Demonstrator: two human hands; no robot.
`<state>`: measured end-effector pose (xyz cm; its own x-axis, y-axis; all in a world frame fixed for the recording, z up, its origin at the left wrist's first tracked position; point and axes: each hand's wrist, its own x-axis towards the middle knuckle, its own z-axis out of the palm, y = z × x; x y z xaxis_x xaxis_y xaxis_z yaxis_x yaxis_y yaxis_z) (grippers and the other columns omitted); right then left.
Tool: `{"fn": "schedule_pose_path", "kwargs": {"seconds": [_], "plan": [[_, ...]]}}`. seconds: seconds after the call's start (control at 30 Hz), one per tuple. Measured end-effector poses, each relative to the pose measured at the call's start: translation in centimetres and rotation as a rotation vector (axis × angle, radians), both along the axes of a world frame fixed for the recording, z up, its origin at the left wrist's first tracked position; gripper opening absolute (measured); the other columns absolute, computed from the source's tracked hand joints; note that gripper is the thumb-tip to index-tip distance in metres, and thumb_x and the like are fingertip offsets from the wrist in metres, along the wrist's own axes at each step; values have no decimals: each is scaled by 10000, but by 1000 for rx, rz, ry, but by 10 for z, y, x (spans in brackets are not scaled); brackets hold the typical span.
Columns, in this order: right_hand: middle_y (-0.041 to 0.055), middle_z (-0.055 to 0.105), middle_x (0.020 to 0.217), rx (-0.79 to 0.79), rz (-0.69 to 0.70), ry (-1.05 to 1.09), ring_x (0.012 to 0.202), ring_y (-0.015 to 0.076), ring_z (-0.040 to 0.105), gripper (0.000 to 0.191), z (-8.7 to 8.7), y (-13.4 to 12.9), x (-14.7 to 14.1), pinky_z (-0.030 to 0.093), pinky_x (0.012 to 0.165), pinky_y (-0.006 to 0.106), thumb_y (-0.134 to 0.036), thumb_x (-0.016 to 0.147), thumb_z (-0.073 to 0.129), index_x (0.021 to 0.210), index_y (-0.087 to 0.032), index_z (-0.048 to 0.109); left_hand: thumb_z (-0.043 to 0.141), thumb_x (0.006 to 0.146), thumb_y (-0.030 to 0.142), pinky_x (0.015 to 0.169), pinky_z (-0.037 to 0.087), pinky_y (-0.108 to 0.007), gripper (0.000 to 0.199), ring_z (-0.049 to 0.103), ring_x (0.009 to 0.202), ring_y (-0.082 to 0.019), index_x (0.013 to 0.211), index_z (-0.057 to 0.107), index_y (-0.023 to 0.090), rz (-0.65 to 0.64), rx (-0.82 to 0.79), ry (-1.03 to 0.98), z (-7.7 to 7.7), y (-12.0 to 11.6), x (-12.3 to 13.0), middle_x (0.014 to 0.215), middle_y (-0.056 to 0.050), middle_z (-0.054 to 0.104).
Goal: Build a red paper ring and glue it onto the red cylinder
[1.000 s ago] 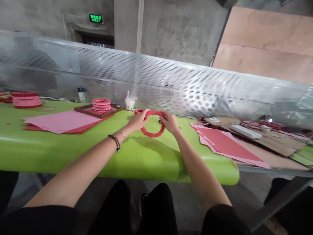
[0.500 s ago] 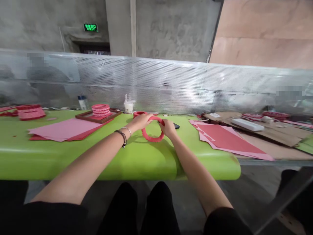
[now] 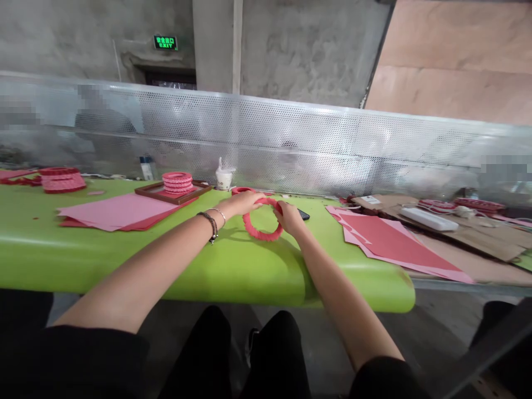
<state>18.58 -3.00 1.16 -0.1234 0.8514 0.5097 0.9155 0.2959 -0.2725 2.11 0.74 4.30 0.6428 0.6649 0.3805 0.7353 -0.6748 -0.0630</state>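
A red ring with a ruffled, paper-like edge [image 3: 264, 236] is held tilted up over the green table covering [image 3: 249, 271]. My left hand [image 3: 246, 203] grips its upper left part, fingers closed on the rim. On its upper right side my right hand [image 3: 290, 217] is also closed round the rim. Just behind my left hand lies another red ring [image 3: 243, 190], partly hidden by that hand. A dark phone-like object [image 3: 305, 214] pokes out beyond my right hand.
Left of my hands are pink sheets [image 3: 112, 210] and a brown frame [image 3: 199, 191] bearing stacked pink rings [image 3: 177, 183]. A white cup [image 3: 224, 178] stands at the back. To the right lie red sheets [image 3: 386, 235], cardboard [image 3: 494, 238] and a white power strip [image 3: 429, 219]. A perforated metal screen [image 3: 316, 147] runs behind.
The view has shifted and tilted slightly, so the scene sits a little further right. Both hands keep hold of the red ring, nearly in the same pose.
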Motion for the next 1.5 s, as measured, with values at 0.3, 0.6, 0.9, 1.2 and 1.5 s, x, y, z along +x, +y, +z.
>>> {"fn": "schedule_pose_path", "kwargs": {"seconds": [0.3, 0.6, 0.9, 1.2, 1.5], "plan": [[48, 596, 687, 10, 91, 94, 575, 154, 553, 202, -6, 10, 0, 426, 574, 256, -135, 857, 365, 1011, -126, 495, 409, 900, 226, 604, 394, -214, 206, 583, 693, -145, 1051, 535, 165, -19, -5, -130, -8, -3, -1, 848, -40, 626], [50, 607, 742, 50, 151, 135, 565, 147, 551, 357, -5, 9, 1, 446, 585, 266, -149, 850, 335, 1199, -128, 405, 443, 879, 171, 623, 428, -223, 164, 586, 712, -140, 1028, 510, 160, -20, 22, -302, -15, -7, 9, 874, -39, 622], [63, 623, 726, 55, 124, 91, 543, 148, 530, 385, -6, 6, 0, 428, 577, 264, -142, 856, 346, 1236, -123, 402, 455, 870, 135, 719, 446, -245, 212, 600, 889, -170, 1072, 513, 168, -13, 43, -284, -16, -8, 10, 1034, -66, 632], [67, 643, 814, 56, 73, 59, 717, 188, 581, 447, -3, 4, -2, 425, 654, 277, -212, 828, 482, 1266, -175, 398, 414, 901, 297, 582, 415, -238, 277, 632, 760, -190, 1137, 512, 189, 170, 51, -197, -16, -7, -1, 955, -72, 664], [71, 609, 757, 31, -10, 57, 666, 184, 552, 139, -3, 6, 3, 394, 595, 263, -157, 819, 442, 887, -156, 564, 453, 879, 321, 597, 437, -286, 360, 649, 813, -261, 1192, 458, 143, 276, 129, -51, -17, -13, 3, 919, -126, 671]]}}
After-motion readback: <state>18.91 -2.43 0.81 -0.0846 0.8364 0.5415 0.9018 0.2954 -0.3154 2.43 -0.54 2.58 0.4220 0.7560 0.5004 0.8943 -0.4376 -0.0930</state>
